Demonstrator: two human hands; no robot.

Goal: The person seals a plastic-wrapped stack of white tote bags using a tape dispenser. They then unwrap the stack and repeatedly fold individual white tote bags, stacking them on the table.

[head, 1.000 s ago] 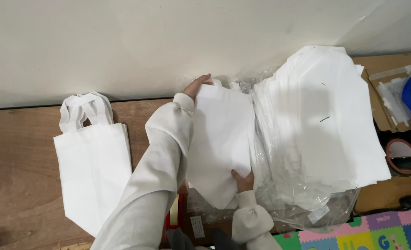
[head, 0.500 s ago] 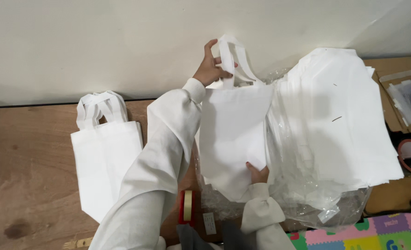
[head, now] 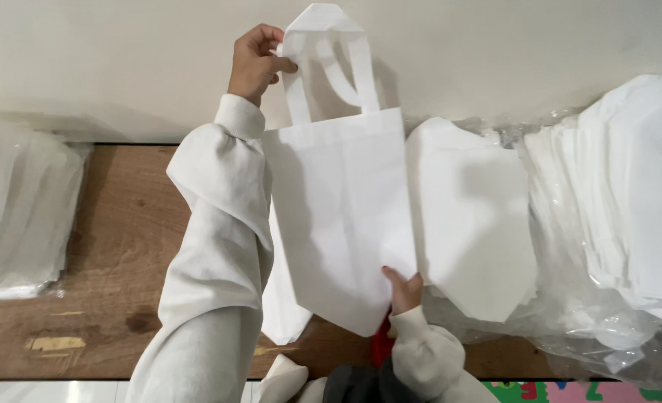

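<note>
clear plastic package (head: 17,216) left, clear wrapper (head: 607,328) right

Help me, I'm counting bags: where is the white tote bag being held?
In the head view, centre: the white tote bag hangs between the left hand at its handles and the right hand below.

a brown wooden surface (head: 114,246) runs along a pale wall (head: 495,45). at its left end lies a stack of white bags in clear plastic (head: 17,216). right of the middle a flat white folded bag (head: 476,224) lies on crinkled clear plastic wrap (head: 592,336), just beside a big pile of white bags (head: 629,201) at the right. a colourful foam mat (head: 570,392) shows at the bottom edge.
</note>
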